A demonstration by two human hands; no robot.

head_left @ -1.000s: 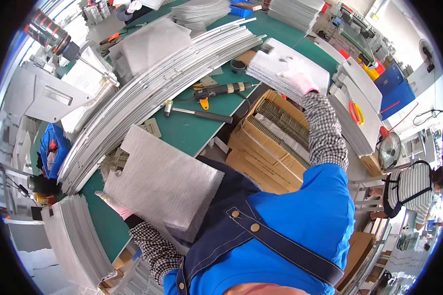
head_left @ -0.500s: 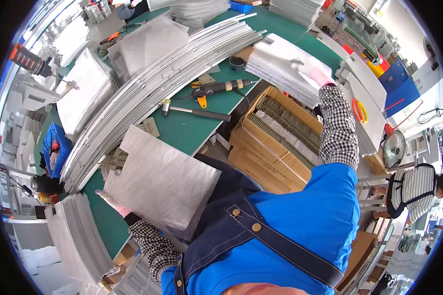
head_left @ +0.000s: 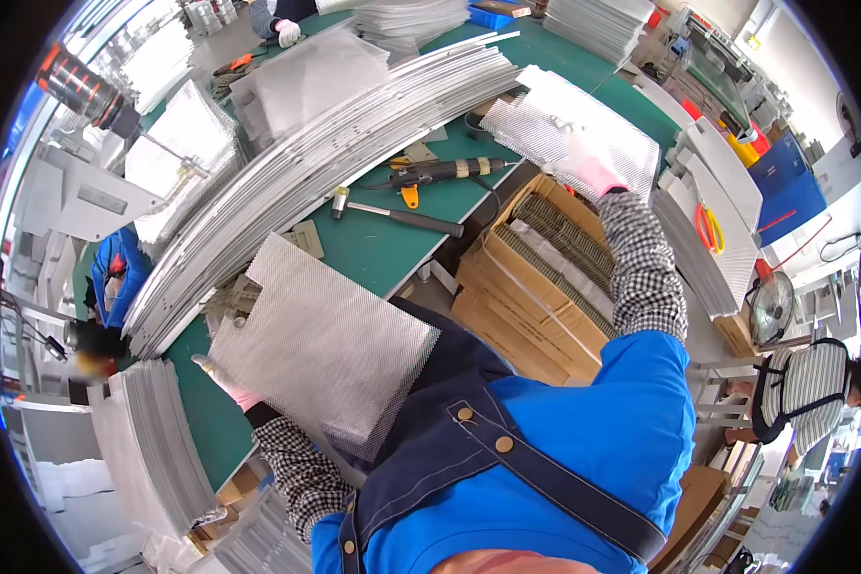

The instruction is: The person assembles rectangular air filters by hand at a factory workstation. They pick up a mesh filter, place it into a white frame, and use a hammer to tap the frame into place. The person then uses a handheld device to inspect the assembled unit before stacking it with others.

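At the left, a notched silver mesh sheet (head_left: 325, 335) lies partly over the green bench and partly over my lap. My left hand (head_left: 228, 385), in a pale glove, grips its left edge; some fingers are hidden beneath the sheet. Farther off to the right, my gloved right hand (head_left: 584, 161) reaches onto a pile of mesh sheets (head_left: 622, 143). Its fingertips meet the far edge of the top mesh sheet (head_left: 517, 126), which sits askew on the brighter ones below. Glare blurs those fingers.
An open carton (head_left: 502, 253) of dark ridged parts stands between my arms. A hammer (head_left: 397, 216) and a power screwdriver (head_left: 440, 172) lie on the bench (head_left: 354, 256) beside long metal strips (head_left: 325, 134). Another driver (head_left: 86, 91) hangs at the left. A person (head_left: 804, 387) sits at right.
My right hand has come nearer and a little left, and the top mesh sheet has slid that way off the pile's line. The left hand stays at its sheet.
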